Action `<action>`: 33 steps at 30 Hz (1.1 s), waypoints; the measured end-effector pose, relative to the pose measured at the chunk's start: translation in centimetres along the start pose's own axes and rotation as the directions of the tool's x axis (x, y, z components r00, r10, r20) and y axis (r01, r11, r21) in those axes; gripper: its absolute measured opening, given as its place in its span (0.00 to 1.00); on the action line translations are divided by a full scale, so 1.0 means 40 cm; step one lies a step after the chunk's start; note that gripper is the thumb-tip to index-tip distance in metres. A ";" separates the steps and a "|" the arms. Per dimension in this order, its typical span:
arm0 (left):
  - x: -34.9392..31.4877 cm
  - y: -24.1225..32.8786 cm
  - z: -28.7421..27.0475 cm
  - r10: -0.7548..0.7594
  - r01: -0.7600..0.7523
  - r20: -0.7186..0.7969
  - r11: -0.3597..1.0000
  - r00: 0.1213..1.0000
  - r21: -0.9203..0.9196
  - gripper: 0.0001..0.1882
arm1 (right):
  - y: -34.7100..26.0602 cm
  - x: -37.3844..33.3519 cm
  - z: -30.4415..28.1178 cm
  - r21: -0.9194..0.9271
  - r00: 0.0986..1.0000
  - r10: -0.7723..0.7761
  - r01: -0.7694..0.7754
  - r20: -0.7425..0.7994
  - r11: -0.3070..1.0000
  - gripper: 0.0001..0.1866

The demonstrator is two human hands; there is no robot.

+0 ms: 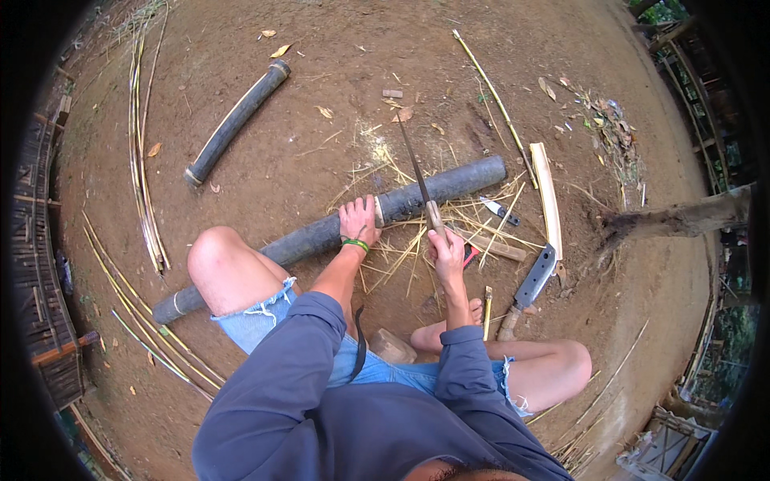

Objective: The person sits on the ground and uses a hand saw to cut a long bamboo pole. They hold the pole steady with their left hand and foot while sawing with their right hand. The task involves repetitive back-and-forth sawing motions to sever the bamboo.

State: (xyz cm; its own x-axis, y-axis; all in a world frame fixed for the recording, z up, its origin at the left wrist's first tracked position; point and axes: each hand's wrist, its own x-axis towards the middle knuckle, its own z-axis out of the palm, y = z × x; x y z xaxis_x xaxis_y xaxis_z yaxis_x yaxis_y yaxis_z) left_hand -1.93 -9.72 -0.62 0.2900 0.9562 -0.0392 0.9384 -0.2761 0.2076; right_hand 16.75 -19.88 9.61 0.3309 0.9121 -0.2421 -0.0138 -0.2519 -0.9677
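A long dark bamboo pole (pixel 301 243) lies slantwise on the ground, passing under my bent left leg. My left hand (pixel 358 220) grips it from above, right beside a pale ring (pixel 378 212) where its outer skin is gone. In my right hand (pixel 446 250) is the wooden handle of a long-bladed knife (pixel 415 164). The narrow dark blade points away from me and crosses above the pole, seen nearly edge-on; whether it touches the pole I cannot tell. Thin split strips (pixel 413 252) are scattered around and beneath the pole.
A shorter dark bamboo piece (pixel 237 122) lies far left, near long thin strips (pixel 138 152). To the right are a split bamboo length (pixel 547 196), a broad dark blade with holes (pixel 536 276) and a small knife (pixel 499 210). A stone (pixel 391 347) sits between my legs.
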 end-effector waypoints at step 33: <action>0.112 -0.285 -0.155 0.097 -0.119 0.158 0.983 0.983 0.140 0.49 | 0.139 -0.068 0.078 0.179 0.994 0.046 -0.029 -0.094 0.983 0.22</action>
State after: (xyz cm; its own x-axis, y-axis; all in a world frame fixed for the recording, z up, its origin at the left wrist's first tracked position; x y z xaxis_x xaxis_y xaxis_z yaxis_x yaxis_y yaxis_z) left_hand -12.48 -1.68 2.88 0.4053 0.8977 -0.1726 0.9142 -0.3988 0.0722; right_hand 12.81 -22.76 4.69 0.4174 0.8648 -0.2791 -0.1922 -0.2161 -0.9573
